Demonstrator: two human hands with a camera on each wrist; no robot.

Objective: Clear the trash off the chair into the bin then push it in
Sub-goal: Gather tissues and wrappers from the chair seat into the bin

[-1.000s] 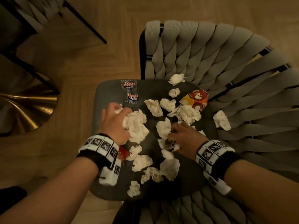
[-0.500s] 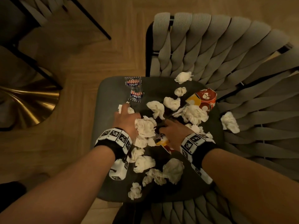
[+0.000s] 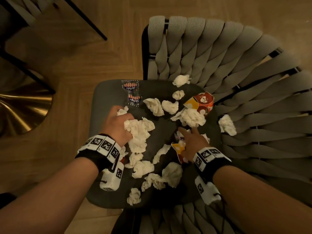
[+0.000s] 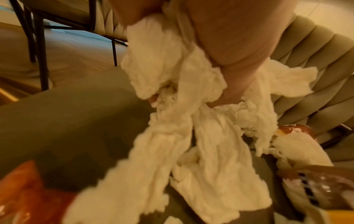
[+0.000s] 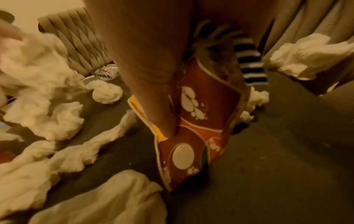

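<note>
Both hands grip trash on the dark grey chair seat (image 3: 104, 95): left hand (image 3: 118, 124) bunches crumpled white tissues (image 3: 139, 132), right hand (image 3: 192, 146) clutches a red-orange patterned wrapper (image 5: 197, 124).

Left hand (image 3: 118, 124) grips tissue wad (image 3: 139, 134); right hand (image 3: 192, 144) holds orange wrapper (image 3: 179, 148); chair seat (image 3: 104, 98) littered.

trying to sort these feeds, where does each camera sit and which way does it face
Head: above, facing down at the dark grey cushioned chair seat; both forearms, left hand and right hand show.
Left wrist: along the left hand at its bunch of crumpled white tissues; fingers show.
Right wrist: along the right hand at the red-and-orange patterned paper wrapper it grips; fingers show.
Shared: the tissue bunch and wrapper also show from the head.
</note>
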